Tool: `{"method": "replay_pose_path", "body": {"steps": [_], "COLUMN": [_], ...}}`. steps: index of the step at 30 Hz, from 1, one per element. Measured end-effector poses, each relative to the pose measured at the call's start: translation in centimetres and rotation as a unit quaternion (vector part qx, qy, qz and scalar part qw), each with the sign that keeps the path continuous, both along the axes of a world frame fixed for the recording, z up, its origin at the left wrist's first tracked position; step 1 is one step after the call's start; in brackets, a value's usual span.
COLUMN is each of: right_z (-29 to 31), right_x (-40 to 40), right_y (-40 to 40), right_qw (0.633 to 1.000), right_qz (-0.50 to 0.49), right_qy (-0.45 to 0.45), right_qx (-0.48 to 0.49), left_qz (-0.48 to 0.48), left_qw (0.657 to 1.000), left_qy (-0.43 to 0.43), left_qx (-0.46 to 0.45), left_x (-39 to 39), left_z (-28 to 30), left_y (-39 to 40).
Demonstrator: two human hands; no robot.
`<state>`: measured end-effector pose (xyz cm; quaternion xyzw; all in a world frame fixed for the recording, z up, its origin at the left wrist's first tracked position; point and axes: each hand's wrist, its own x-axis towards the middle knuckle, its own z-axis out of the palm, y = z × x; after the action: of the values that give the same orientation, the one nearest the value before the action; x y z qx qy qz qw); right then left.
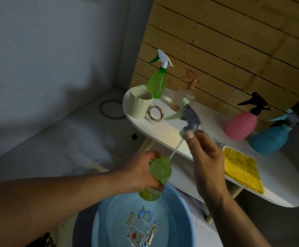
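1. Here, the left hand [141,172] has its fingers curled round the green bottle [158,177], which is tilted above the basin's [109,216] 12 o'clock rim.
2. The right hand [207,163] pinches the spray head [189,118] between thumb and fingertips, at 1 o'clock from the bottle.
3. The head's tube [175,148] slants down to the bottle's mouth.
4. On the table [164,132], a cup [140,104] stands at 12 o'clock and a yellow cloth [241,170] lies at 3 o'clock.

— What sort of place are you in?
— A home corner, you'd say: plank wall [234,41], small white table [279,186].
— What marks it as household?
— Look at the table: spray bottles [156,84], a cup [139,104], a yellow cloth [241,170]. Beside it sits a cartoon-stickered basin [106,220].
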<state>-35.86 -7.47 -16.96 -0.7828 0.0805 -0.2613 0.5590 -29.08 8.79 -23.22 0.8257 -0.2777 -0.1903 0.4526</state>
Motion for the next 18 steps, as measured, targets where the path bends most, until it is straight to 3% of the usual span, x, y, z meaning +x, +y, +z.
{"method": "replay_pose_path", "body": {"steps": [8, 18], "right_z": [-3.3, -2.9], "right_x": [-2.2, -2.7], "right_y": [-0.4, -1.4], "right_qw": [0.991, 0.979], "right_qz": [0.108, 0.155], "right_qy": [0.063, 0.092], "right_qx": [-0.04, -0.092], "left_qz": [-0.01, -0.015], "left_qw": [0.998, 0.993], "left_qy": [0.039, 0.081], "left_qx": [-0.048, -0.083], "left_x": [0.0, -0.4], "left_z": [0.3, 0.6], "left_y": [-0.2, -0.2]}}
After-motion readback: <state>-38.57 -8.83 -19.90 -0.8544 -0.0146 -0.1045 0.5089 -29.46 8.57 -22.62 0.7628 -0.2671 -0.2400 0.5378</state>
